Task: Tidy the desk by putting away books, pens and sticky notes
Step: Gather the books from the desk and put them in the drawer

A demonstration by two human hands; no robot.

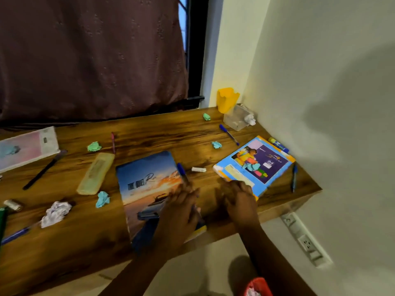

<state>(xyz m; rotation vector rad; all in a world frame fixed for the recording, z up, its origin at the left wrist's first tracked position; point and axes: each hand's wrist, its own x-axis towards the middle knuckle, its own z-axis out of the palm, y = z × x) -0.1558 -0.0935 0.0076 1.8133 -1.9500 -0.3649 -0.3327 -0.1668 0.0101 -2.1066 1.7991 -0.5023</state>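
A book with a sunset cover (pixel 145 184) lies near the wooden desk's (pixel 166 133) front edge. My left hand (pixel 181 208) rests on its right side, fingers stretched toward the lower end of a blue pen (pixel 181 170) lying at the book's right edge. A blue notebook (pixel 256 163) sits at the right. My right hand (pixel 239 194) has its fingers curled over that notebook's near corner. Crumpled sticky notes lie scattered: a green one (pixel 94 146), another green one (pixel 206 116), a blue one (pixel 216 144) and another blue one (pixel 102 199).
A yellow cup (pixel 226 99) and a clear box (pixel 237 118) stand in the back right corner. More pens lie about: blue (pixel 228 134), pink (pixel 112 142), black (pixel 42 169). A pale pencil case (pixel 95 173), white crumpled paper (pixel 56 212) and a pink book (pixel 25 146) sit left. A red bin (pixel 256 287) is below.
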